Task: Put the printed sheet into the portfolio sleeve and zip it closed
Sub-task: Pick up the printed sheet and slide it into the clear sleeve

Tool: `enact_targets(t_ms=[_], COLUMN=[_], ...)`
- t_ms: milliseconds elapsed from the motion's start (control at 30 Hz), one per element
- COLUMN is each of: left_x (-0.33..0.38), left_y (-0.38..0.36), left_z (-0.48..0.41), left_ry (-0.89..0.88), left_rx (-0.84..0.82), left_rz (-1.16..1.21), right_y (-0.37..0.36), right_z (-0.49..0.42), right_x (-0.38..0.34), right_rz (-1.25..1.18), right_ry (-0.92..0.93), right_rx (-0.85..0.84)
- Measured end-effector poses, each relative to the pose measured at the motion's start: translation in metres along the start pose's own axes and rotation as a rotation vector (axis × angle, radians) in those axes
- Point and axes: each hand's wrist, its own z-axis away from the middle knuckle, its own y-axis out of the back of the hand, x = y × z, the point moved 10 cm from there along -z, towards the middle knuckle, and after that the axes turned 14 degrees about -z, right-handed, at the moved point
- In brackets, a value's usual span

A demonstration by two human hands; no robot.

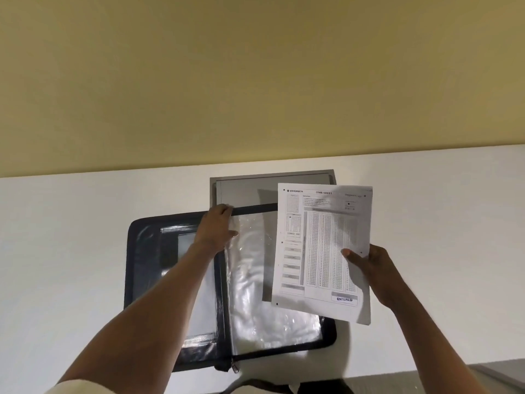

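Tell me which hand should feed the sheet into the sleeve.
Probably the right hand: it already pinches the printed sheet above the clear sleeve. The left hand is busy at the sleeve's top edge.

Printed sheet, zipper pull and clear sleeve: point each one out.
printed sheet (324,251): head view, middle of the page, on the columns of answer bubbles.
zipper pull (235,367): head view, on the metal tab at the portfolio's near edge.
clear sleeve (250,280): head view, on the crinkled plastic left of the sheet.

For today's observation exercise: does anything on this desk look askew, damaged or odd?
Nothing is damaged. The clear sleeve is crinkled, and the sheet sits tilted in the right hand, not yet inserted. The left hand holds the sleeve's top edge.
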Motion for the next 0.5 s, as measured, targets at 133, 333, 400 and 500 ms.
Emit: enact_targets(t_ms=[133,333,400,500], left_x=[0.001,0.011,0.014,0.015], left_y=[-0.001,-0.008,-0.013,-0.013], left_z=[0.004,0.026,0.032,0.040], left_ry=[0.000,-0.006,-0.013,-0.013], left_rx=[0.016,0.036,0.037,0.084], left_rz=[-0.013,-0.022,-0.023,-0.004], right_y=[-0.009,-0.016,-0.019,-0.021], right_z=[0.003,0.004,0.004,0.004], right_x=[0.001,0.007,0.009,0.010], right_rz=[0.010,0.011,0.005,0.004], right_ry=[0.005,-0.008,-0.013,-0.016], right_rx=[0.011,0.029,0.027,0.019])
